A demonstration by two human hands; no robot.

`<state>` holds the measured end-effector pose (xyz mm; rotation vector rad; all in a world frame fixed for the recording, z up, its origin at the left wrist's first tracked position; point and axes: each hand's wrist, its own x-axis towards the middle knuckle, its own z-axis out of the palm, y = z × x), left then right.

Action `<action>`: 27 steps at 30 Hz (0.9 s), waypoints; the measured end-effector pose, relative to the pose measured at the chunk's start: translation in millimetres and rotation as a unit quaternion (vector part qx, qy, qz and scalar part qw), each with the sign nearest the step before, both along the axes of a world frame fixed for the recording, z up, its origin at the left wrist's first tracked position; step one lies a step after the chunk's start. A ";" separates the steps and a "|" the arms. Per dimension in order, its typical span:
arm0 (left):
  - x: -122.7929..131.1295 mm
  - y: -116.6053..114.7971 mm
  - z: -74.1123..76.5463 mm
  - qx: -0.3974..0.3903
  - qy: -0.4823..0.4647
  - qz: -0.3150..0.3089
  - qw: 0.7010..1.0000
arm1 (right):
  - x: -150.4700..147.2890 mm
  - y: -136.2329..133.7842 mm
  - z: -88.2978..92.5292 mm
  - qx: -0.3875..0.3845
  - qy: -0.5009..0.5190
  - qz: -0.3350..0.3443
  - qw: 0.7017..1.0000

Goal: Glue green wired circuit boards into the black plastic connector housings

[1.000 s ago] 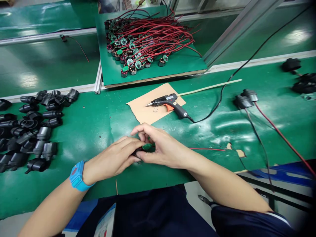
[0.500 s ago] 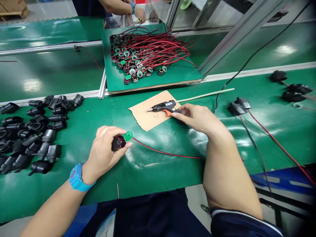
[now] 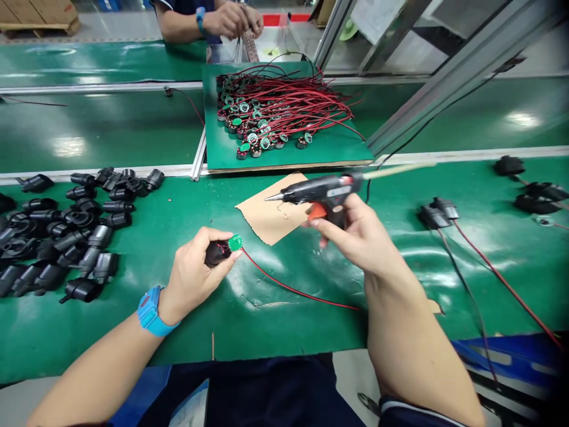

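Note:
Between the thumb and fingers of my left hand (image 3: 198, 264) is a black housing (image 3: 215, 254), with a small green circuit board (image 3: 235, 242) at its open end. A red wire (image 3: 291, 286) trails from the board to the right across the bench. My right hand (image 3: 355, 234) is wrapped round the handle of a black glue gun (image 3: 317, 193), fingers at its orange trigger. The gun is raised above a piece of brown cardboard (image 3: 269, 228), nozzle pointing left. A pale glue stick (image 3: 400, 171) sticks out of its back end.
Many black housings (image 3: 91, 237) lie heaped on the left. A raised green board (image 3: 284, 160) at the back carries small coils with red wires (image 3: 306, 101). Wired black parts (image 3: 438, 213) lie to the right. Across the bench are a co-worker's hands (image 3: 235, 21).
My right hand has lifted the glue gun off the cardboard. In my left hand the housing and board stay held, the board now closer against the housing. The view has shifted slightly.

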<state>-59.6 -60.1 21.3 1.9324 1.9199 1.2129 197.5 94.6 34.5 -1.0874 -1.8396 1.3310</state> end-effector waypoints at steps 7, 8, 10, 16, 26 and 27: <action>-0.3 1.9 1.0 0.002 -0.018 -0.007 1.000 | -1.8 -19.3 3.8 0.050 0.016 0.006 0.999; -0.4 2.1 1.2 0.003 -0.020 -0.006 1.000 | -1.6 -19.0 3.4 0.040 0.027 0.022 0.999; -0.7 2.3 1.4 0.003 -0.023 -0.002 1.000 | -2.2 -18.3 3.2 0.002 0.045 0.053 0.998; -2.5 2.6 0.7 -0.012 -0.030 0.020 0.999 | -0.8 -25.0 8.4 0.008 0.054 0.077 0.996; 0.0 -0.1 5.7 -0.031 -0.064 0.018 0.997 | -9.7 -42.9 18.3 0.106 -0.045 0.142 0.983; 0.1 -0.3 6.2 -0.032 -0.066 0.017 0.997 | -11.4 -43.5 19.3 0.111 -0.051 0.141 0.982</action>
